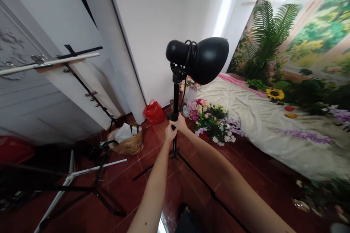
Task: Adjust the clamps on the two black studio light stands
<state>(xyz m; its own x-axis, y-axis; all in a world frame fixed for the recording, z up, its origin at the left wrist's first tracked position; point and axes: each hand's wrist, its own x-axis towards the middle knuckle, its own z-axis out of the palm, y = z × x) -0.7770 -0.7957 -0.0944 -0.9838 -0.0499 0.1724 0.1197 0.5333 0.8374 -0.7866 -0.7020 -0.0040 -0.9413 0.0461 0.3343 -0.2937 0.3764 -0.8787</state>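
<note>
A black light stand (176, 98) rises from the tiled floor in front of me, its legs spread. On its top sits a black studio lamp (210, 60) with a dome-shaped shade turned to the right and a cord coiled around its neck. My left hand (171, 132) is closed around the stand's pole at mid-height. Just above it and touching it, my right hand (179, 123) grips the same pole near the clamp knob. The fingers of both hands are partly hidden by the pole and each other.
Artificial flowers (210, 116) lie beside a cream cloth (254, 116) on the right. A red bag (154, 112) and a woven basket (128, 142) stand near the wall. Further left are a white tripod leg (68, 180) and a backdrop stand (84, 83) with clips.
</note>
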